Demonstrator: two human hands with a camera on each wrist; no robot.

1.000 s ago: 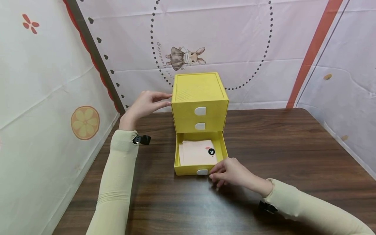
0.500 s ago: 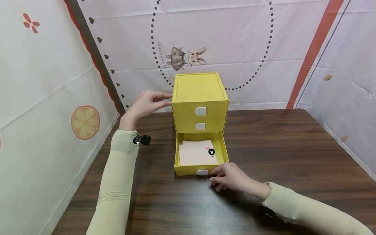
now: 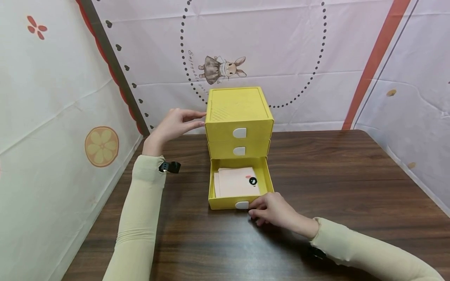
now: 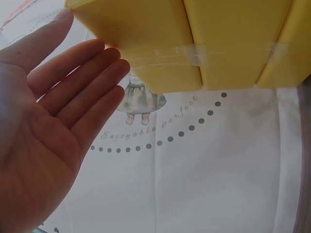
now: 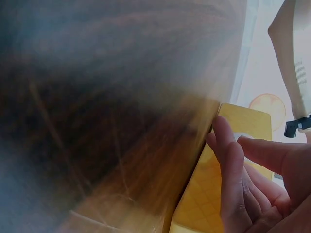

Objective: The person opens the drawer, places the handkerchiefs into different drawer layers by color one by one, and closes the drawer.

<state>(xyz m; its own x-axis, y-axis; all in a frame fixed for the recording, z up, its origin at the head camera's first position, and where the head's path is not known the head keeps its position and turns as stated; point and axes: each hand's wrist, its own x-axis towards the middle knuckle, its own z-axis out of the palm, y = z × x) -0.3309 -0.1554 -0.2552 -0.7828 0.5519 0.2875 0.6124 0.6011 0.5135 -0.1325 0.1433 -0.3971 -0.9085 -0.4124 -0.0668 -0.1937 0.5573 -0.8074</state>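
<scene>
A yellow drawer unit (image 3: pixel 240 103) with white handles stands near the back of the table. Its bottom drawer (image 3: pixel 270 184) is pulled out and holds a folded pale pink cloth (image 3: pixel 235 183) with a round black mark. My left hand (image 3: pixel 174 125) has its fingers extended toward the unit's upper left side, the tips at or very near it; the palm shows in the left wrist view. At the bottom drawer's front, right of its white handle (image 3: pixel 241 205), is my right hand (image 3: pixel 275 210). Its fingers are loosely bent, with fingertips by the handle's edge and no clear pinch on it.
The two upper drawers, middle one (image 3: pixel 225 148) included, are closed. Clear tape (image 4: pixel 194 54) runs along the unit's side. The brown wooden table (image 3: pixel 334 175) extends around it. A printed cloth backdrop (image 3: pixel 281 47) hangs behind and at both sides.
My right hand has shifted slightly left along the drawer front toward the handle. The left hand, the drawer and the cloth stay where they were.
</scene>
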